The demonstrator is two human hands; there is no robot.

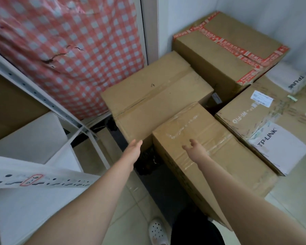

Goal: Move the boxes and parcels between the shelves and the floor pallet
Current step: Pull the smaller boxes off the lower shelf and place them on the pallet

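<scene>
Several brown cardboard boxes stand packed together on the floor in the corner. The nearest one, a long taped box (219, 156), lies in front of me. Behind it is a larger plain box (148, 92), and at the back a box sealed with red printed tape (226, 50). My left hand (133, 150) reaches out with straight fingers beside the near box's left end, holding nothing. My right hand (193, 149) hovers over the top of the near box with fingers loosely spread, empty.
A box with white TP-LINK labels (272, 124) sits at the right. White metal shelving (42, 181) with white boxes stands at the left, and a red-checked bag (69, 50) hangs behind it. Tiled floor and my white shoe (156, 230) are below.
</scene>
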